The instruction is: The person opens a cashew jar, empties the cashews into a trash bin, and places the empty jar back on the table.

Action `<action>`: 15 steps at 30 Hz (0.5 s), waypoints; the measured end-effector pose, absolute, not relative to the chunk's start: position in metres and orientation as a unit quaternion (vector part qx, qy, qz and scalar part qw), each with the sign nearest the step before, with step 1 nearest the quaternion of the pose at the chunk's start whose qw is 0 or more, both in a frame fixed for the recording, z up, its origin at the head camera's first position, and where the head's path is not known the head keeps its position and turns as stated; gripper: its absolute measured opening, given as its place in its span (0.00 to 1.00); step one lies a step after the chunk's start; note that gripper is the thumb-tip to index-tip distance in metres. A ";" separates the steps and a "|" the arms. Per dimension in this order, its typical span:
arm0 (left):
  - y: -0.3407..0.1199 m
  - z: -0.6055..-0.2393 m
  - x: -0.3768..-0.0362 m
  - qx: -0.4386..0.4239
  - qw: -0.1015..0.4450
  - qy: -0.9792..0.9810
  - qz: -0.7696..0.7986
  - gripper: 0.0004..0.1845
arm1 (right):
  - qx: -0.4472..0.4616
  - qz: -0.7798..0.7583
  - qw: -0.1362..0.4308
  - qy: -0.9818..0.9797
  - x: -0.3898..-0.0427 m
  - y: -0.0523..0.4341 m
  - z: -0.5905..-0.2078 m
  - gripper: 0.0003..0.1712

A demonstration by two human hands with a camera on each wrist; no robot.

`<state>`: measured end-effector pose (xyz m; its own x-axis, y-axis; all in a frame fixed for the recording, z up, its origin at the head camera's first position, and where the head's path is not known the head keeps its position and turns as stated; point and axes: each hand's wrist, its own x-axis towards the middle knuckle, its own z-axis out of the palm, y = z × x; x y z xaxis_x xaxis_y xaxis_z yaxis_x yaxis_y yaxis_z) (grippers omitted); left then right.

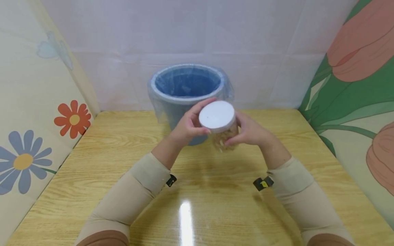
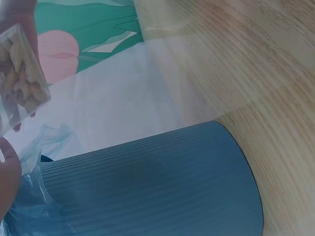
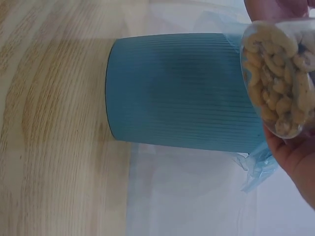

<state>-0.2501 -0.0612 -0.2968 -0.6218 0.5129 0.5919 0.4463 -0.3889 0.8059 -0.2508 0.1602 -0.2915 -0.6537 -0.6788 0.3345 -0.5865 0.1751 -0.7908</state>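
Both hands hold a clear jar of cashew nuts (image 1: pixel 226 138) above the wooden table, just in front of a blue bin. Its white round lid (image 1: pixel 217 116) faces the head camera. My left hand (image 1: pixel 191 124) curls round the lid's left rim. My right hand (image 1: pixel 247 131) grips the jar body from the right. The nuts show through the jar wall (image 3: pixel 278 81) in the right wrist view, and the jar (image 2: pixel 19 73) appears at the left edge of the left wrist view.
A ribbed blue bin (image 1: pixel 187 90) lined with a thin plastic bag stands at the table's far middle, against the white back wall. Flowered panels close in the left and right sides. The wooden tabletop (image 1: pixel 197 191) stretches toward me.
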 end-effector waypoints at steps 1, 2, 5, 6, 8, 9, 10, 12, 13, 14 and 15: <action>-0.061 -0.297 -0.250 0.426 0.017 0.557 0.713 0.58 | -0.406 -0.492 0.044 0.769 -0.251 0.160 -0.291 0.55; -0.060 -0.296 -0.250 0.419 0.009 0.561 0.714 0.58 | -0.397 -0.492 0.041 0.774 -0.250 0.159 -0.291 0.55; -0.058 -0.296 -0.249 0.397 -0.010 0.575 0.716 0.59 | -0.370 -0.494 0.031 0.786 -0.249 0.157 -0.291 0.57; -0.058 -0.296 -0.249 0.392 -0.017 0.579 0.715 0.59 | -0.365 -0.496 0.028 0.787 -0.249 0.156 -0.291 0.57; -0.057 -0.296 -0.248 0.385 -0.031 0.586 0.712 0.59 | -0.359 -0.499 0.023 0.789 -0.249 0.155 -0.292 0.58; -0.057 -0.296 -0.248 0.383 -0.036 0.588 0.712 0.58 | -0.356 -0.500 0.021 0.789 -0.249 0.155 -0.292 0.58; -0.057 -0.296 -0.248 0.381 -0.041 0.590 0.711 0.58 | -0.355 -0.501 0.019 0.789 -0.250 0.154 -0.292 0.58; -0.057 -0.295 -0.248 0.376 -0.048 0.595 0.709 0.58 | -0.352 -0.501 0.016 0.790 -0.250 0.153 -0.292 0.59; -0.057 -0.295 -0.248 0.373 -0.051 0.597 0.708 0.57 | -0.350 -0.501 0.014 0.791 -0.250 0.153 -0.292 0.59; -0.057 -0.295 -0.247 0.370 -0.053 0.600 0.707 0.57 | -0.348 -0.501 0.011 0.793 -0.249 0.152 -0.292 0.59; -0.057 -0.295 -0.247 0.367 -0.055 0.602 0.707 0.57 | -0.346 -0.500 0.010 0.794 -0.249 0.152 -0.292 0.59</action>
<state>-0.2473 -0.0574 -0.2945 -0.7247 0.3646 0.5846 0.5192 -0.2689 0.8113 -0.2491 0.1518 -0.2916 -0.7610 -0.5582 0.3305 -0.5392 0.2610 -0.8007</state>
